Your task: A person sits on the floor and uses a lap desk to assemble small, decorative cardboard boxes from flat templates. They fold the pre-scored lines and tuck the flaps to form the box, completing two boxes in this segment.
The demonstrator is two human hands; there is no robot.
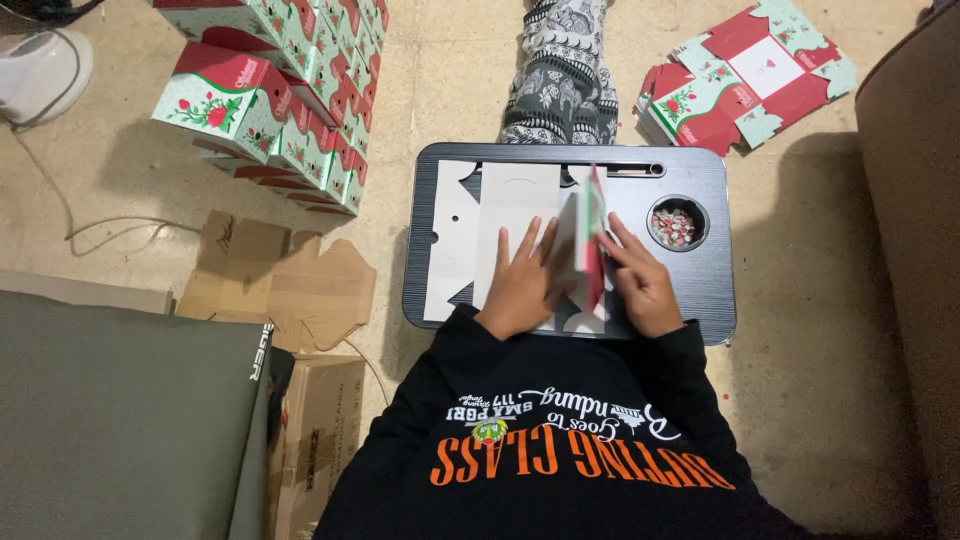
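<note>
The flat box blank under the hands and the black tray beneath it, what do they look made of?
Box blank: thin cardboard, matte white inside, printed red and green on the raised flap, with die-cut notches. Tray: probably plastic or laminated board, black with a fine ribbed grain.

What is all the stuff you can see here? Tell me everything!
Flat box cutout: one, white side up, on the tray, one flap folded upright.
Lap tray: one, black, on the floor.
Round cup hole: one, holds small red and white bits.
Folded boxes: a stack, red and green with flowers, top left.
Unfolded boxes: a pile, top right.
Brown cardboard: flat, left.
White cable: on the floor.
Patterned leg: stretched ahead.
Left hand: flat on the cutout.
Right hand: pressing the upright flap.
</note>
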